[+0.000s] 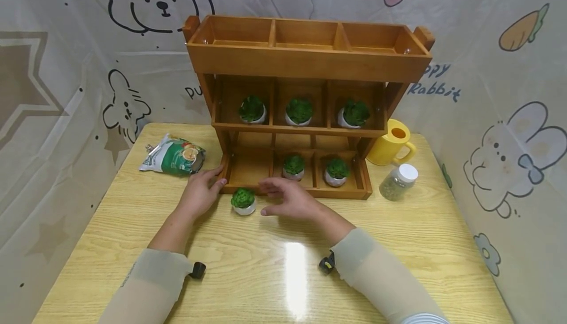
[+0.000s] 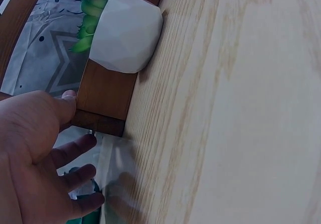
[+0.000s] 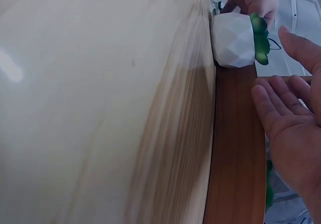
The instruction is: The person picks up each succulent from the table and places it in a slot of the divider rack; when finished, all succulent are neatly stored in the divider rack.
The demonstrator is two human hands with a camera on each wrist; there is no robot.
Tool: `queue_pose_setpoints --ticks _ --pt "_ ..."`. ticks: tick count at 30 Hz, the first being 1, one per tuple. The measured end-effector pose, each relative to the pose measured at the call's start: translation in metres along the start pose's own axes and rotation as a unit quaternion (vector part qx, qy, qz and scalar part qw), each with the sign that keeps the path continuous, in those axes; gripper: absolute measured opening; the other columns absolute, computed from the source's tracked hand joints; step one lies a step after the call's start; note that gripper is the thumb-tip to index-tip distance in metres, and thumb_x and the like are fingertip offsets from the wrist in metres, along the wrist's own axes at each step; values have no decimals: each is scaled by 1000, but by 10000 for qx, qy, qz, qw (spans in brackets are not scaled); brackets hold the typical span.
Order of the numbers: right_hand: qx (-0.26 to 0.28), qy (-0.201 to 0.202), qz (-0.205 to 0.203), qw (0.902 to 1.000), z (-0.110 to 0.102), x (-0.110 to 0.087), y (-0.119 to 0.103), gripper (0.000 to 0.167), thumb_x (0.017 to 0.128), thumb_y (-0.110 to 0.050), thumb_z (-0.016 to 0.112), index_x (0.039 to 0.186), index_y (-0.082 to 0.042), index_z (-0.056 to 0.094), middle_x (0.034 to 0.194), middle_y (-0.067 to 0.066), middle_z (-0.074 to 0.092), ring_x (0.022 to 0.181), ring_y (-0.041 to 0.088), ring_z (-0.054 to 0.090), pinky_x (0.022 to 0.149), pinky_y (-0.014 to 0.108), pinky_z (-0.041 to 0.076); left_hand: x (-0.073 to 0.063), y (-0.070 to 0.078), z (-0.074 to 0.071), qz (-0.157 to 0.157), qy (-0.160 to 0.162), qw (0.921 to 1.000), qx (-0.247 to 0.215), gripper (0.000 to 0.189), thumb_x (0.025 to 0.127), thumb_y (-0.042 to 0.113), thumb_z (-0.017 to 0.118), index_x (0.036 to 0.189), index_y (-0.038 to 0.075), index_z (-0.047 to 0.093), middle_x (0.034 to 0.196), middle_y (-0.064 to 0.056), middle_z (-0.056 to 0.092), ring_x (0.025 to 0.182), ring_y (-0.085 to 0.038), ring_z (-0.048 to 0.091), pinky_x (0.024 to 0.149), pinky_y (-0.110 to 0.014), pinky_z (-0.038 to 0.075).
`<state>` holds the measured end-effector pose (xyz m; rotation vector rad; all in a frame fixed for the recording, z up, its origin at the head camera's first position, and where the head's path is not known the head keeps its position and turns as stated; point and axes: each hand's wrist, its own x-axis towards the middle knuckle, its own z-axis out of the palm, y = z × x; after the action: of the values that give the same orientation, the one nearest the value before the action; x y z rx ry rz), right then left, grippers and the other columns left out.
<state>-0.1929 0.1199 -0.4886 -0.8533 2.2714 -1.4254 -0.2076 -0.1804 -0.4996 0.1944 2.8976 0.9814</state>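
A small potted succulent [image 1: 243, 202] with a faceted white pot stands on the table at the front of a wooden tiered shelf [image 1: 310, 65], towards its left end. My left hand [image 1: 200, 195] is at the shelf's lower left corner. In the left wrist view its thumb [image 2: 68, 102] touches the wood, and the other fingers spread past the end. To the right of the pot, my right hand [image 1: 294, 201] has its fingers extended over the bottom tier's front edge, thumb apart. In the right wrist view the palm faces up beside the front board [image 3: 235, 148], holding nothing.
Three potted succulents [image 1: 299, 112] sit in the middle tier. Two more [image 1: 336, 170] occupy the bottom tier's middle and right compartments. A green and white bag [image 1: 177, 155] lies at left. A yellow watering can [image 1: 390, 144] and a white-lidded jar [image 1: 397, 183] stand at right.
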Motion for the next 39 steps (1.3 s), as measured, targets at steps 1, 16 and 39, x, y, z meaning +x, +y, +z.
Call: queue_pose_setpoints --ticks 1,16,39 --pt "63 -15 20 10000 1 1 0 74 88 -18 87 150 -2 51 144 15 60 132 25 59 109 36 49 0 0 0 10 8 10000 7 54 109 35 55 158 16 46 150 -21 52 143 -47 38 117 -63 31" --pt "314 -216 -126 9992 15 16 -6 75 85 -6 87 150 -2 50 150 11 55 135 24 57 112 41 46 0 1 0 -13 30 10000 17 54 109 36 56 158 16 46 150 -22 52 142 -47 39 117 -63 32" --pt "-323 -461 -42 9984 33 39 -8 80 83 -17 91 152 -8 51 149 2 57 132 12 58 108 31 49 1 -1 1 85 83 9999 -18 53 109 36 56 156 14 49 149 -23 53 141 -48 39 117 -63 31"
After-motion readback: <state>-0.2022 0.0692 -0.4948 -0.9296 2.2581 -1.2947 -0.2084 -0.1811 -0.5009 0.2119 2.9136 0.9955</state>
